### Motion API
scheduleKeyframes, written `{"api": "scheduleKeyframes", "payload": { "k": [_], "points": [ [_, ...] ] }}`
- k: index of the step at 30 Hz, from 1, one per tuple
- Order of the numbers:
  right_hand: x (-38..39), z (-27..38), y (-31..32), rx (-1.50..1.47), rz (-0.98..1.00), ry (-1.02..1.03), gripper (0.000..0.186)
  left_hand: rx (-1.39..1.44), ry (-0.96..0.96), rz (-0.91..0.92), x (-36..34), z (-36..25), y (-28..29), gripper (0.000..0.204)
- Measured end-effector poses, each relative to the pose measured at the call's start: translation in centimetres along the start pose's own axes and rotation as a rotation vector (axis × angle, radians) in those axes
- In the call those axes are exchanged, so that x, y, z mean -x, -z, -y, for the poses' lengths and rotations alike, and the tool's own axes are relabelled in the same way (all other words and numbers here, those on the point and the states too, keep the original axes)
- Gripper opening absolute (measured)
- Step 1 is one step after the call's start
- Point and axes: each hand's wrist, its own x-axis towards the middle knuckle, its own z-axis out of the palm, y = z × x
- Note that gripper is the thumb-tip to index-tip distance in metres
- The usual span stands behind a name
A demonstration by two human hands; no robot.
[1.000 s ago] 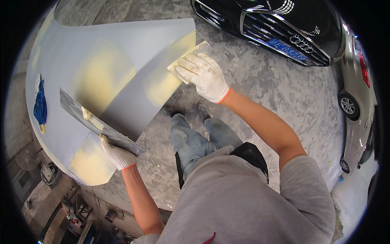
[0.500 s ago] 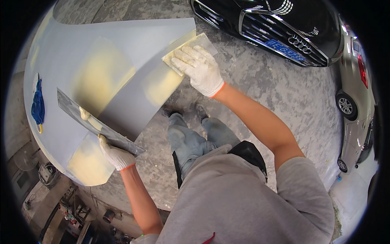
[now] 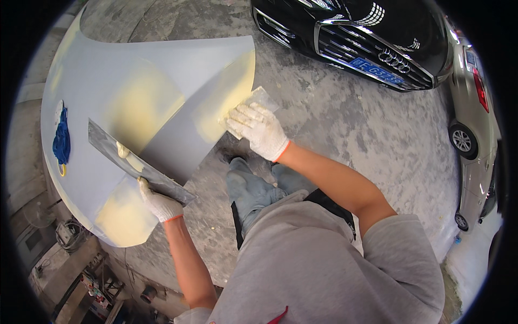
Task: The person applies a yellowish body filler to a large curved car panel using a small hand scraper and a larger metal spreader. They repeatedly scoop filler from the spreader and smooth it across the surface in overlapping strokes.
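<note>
A large grey curved car body panel (image 3: 210, 56), apparently a hood, spreads across the left with yellow putty patches (image 3: 143, 94) on it. My gloved left hand (image 3: 161, 205) grips the near end of a long flat mixing board (image 3: 103, 138), held over the panel. A lump of pale putty (image 3: 123, 150) sits on that board. In my gloved right hand (image 3: 263, 134) is a flat translucent spreader (image 3: 265, 99), its fingers laid across the blade. It is at the panel's right edge, by the lower end of a yellow strip (image 3: 232, 89); whether it touches is hidden.
A blue cloth (image 3: 61, 137) lies on the panel's far left. The front of a black car (image 3: 372, 46) stands at the upper right, with a beige car (image 3: 468, 108) beyond it. Cluttered equipment (image 3: 100, 289) fills the lower left. My legs (image 3: 248, 186) stand close to the panel's near edge.
My right hand has drawn the spreader down toward me along the panel's right edge, uncovering the yellow strip's upper part. The left hand still holds the board in nearly the same place.
</note>
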Motion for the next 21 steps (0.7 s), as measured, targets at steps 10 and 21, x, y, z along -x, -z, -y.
{"api": "scheduleKeyframes", "payload": {
  "k": [10, 21],
  "points": [
    [0.4, 5.2, 3.2, -0.196, 0.184, -0.163, 0.044, 0.025, -0.113, 0.115, 8.4, 0.1, -5.0, 0.041],
    [-8.6, 12.3, 18.4, -1.508, -0.457, -0.814, 0.044, -0.056, -0.151, 0.273, 18.6, 3.5, -11.4, 0.031]
  ]
}}
